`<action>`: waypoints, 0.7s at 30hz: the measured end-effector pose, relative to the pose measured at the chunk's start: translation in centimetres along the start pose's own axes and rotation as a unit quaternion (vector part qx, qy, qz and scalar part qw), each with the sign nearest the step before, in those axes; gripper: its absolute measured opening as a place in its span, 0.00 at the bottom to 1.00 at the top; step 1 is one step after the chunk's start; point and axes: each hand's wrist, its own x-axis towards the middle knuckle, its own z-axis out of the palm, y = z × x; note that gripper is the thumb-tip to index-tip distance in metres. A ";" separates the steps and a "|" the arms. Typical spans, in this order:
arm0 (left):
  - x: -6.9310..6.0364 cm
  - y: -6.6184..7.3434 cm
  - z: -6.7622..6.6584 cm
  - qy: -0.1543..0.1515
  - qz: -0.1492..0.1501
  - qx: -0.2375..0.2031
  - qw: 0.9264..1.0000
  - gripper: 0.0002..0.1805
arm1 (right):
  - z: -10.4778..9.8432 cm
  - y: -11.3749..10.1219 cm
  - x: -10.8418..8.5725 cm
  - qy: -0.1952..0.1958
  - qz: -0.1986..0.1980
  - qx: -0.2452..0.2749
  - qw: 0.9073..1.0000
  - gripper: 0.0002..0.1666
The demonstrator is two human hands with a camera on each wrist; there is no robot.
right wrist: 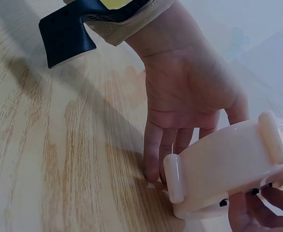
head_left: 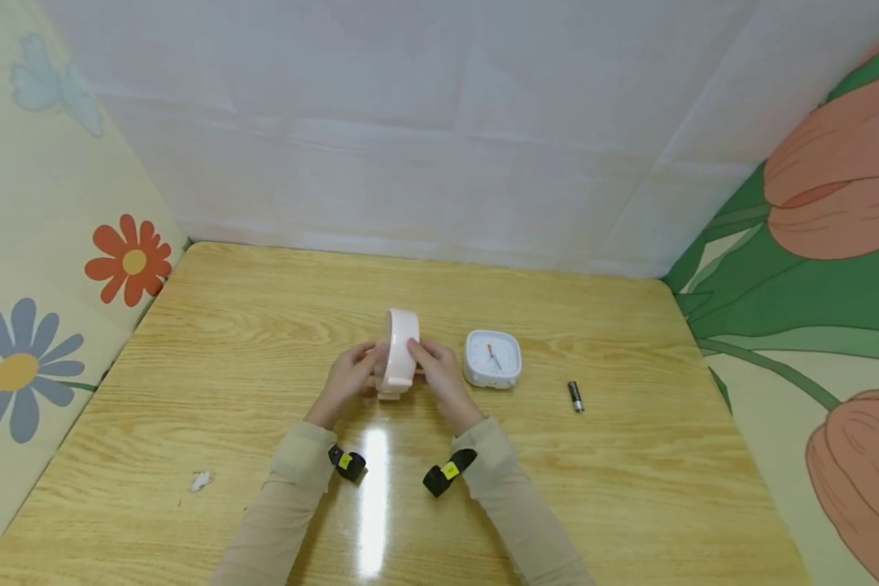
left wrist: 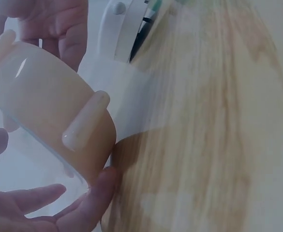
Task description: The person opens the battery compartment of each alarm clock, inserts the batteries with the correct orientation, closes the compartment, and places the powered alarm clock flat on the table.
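Note:
Both hands hold a pale pink alarm clock point(head_left: 401, 352) just above the wooden table, turned edge-on in the head view. My left hand point(head_left: 347, 378) grips its left side; in the left wrist view, fingers point(left wrist: 90, 203) bend around the lower rim. My right hand point(head_left: 443, 378) holds the right side, thumb against the case. In the right wrist view, two peg feet and small black parts show on the pink alarm clock point(right wrist: 223, 159), with right-hand fingers point(right wrist: 262, 210) at the black parts. The clock's face is hidden. A white alarm clock point(head_left: 492, 359) lies face up beside the right hand.
A black battery with a silver end point(head_left: 575, 396) lies right of the white clock. A small white scrap point(head_left: 201, 481) is on the wooden table point(head_left: 615, 505) at front left. A white cloth point(head_left: 425, 163) stands behind; printed panels point(head_left: 15, 203) border both sides.

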 end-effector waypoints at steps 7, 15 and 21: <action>0.2 0.1 -0.3 -0.012 -0.025 -0.042 0.999 0.38 | 0.0 0.0 -0.1 0.000 0.001 0.005 1.000 0.26; 0.4 -0.2 -0.1 -0.009 -0.014 -0.066 0.998 0.28 | -0.1 0.0 -0.1 0.002 0.003 0.005 1.000 0.26; 0.2 -0.3 -0.1 0.008 -0.007 -0.066 0.998 0.27 | -0.3 0.0 0.0 0.001 -0.002 0.010 1.000 0.25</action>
